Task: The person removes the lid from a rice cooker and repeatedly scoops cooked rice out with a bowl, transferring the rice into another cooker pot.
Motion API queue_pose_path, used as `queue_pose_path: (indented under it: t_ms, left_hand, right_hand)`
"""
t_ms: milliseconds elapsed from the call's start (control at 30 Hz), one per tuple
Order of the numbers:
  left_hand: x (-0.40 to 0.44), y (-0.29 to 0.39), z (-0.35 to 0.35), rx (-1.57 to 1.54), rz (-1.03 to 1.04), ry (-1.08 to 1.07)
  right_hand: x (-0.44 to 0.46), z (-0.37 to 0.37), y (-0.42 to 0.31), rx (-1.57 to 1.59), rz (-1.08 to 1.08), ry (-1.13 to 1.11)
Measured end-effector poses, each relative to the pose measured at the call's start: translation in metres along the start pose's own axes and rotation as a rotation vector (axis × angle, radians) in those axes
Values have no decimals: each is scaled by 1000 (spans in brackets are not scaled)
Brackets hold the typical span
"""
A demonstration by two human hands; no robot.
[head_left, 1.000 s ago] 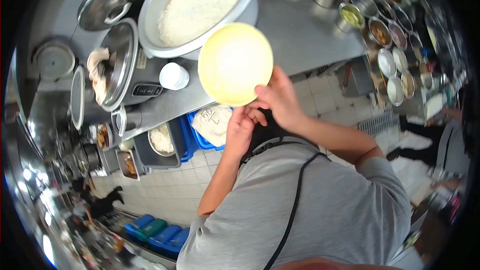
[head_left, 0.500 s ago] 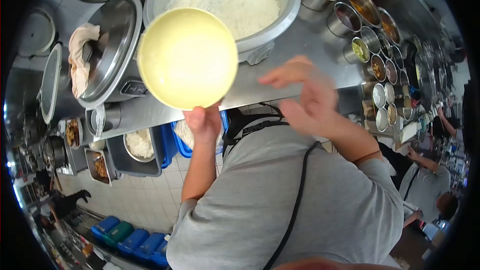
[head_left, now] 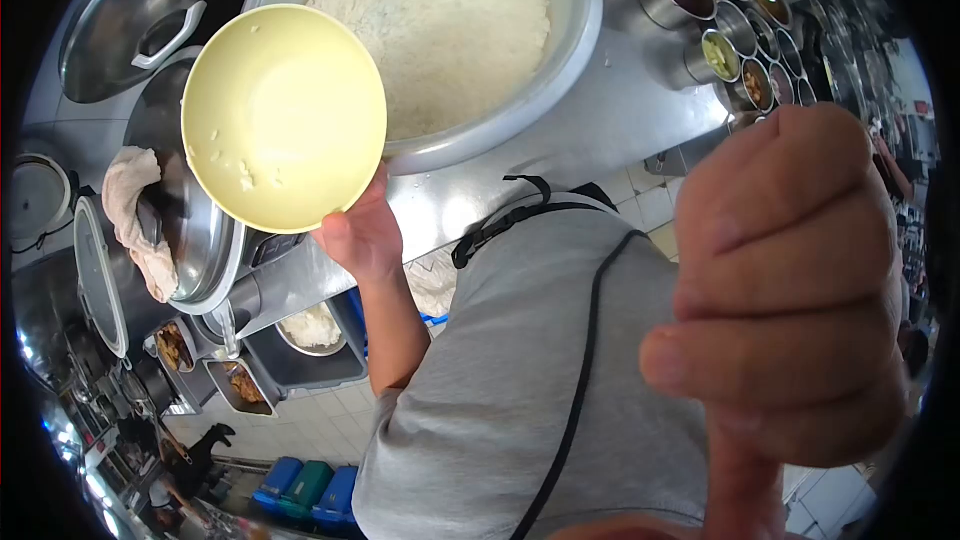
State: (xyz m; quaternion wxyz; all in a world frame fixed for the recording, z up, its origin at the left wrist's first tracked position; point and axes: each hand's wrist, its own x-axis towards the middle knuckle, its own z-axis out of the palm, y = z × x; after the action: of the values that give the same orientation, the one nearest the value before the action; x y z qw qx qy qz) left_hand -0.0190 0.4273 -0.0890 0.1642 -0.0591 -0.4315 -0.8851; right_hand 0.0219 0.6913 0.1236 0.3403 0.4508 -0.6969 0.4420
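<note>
A pale yellow bowl [head_left: 290, 120] is gripped at its near rim by my left hand [head_left: 365, 230], thumb on the outside. Its inside faces the camera and several white rice grains cling to it. Beside and behind it is a large tub [head_left: 575, 50] of white cooked rice [head_left: 430, 30], partly covered by the bowl in this view. My right hand [head_left: 790, 280] is raised very close to the camera, away from the bowl. Its fingers are curled into a fist, and nothing shows in it; the inner palm is hidden.
Metal containers of sauces and toppings [head_left: 720, 55] line the counter's far right. At left are a steel lid [head_left: 130, 30] and a covered pot [head_left: 195, 250] with a cloth [head_left: 135, 210] on it. Trays of food [head_left: 240, 385] sit below the counter edge.
The bowl in my left hand has shifted left and its inside shows more clearly. My right hand has risen from above the counter edge toward the camera and closed into a fist.
</note>
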Motion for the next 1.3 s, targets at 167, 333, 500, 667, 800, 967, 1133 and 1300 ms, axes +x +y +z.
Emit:
queue_pose_path:
  t_ms: [167,333,500,667,800,967,1133,1300]
  left_hand:
    - [12,1,11,-4,14,21]
    - [26,3,26,50,10,29]
    - [37,-8,77,85,-109,214]
    - [63,3,76,735,-224,-28]
    - [76,-8,55,1334,124,69]
    - [74,-12,49,1322,136,185]
    - [71,-12,41,1218,213,233]
    - [70,-13,36,1191,253,231]
  right_hand:
    - [0,-6,65,141,14,-27]
    - [-22,31,133,302,500,-235]
    - [-16,83,164,855,1084,-283]
    - [1,94,247,827,1122,-213]
    - [48,97,318,169,1130,-695]
    - [22,166,387,-232,381,-695]
    - [-7,223,352,-181,113,-928]
    - [-7,199,291,0,77,-1204]
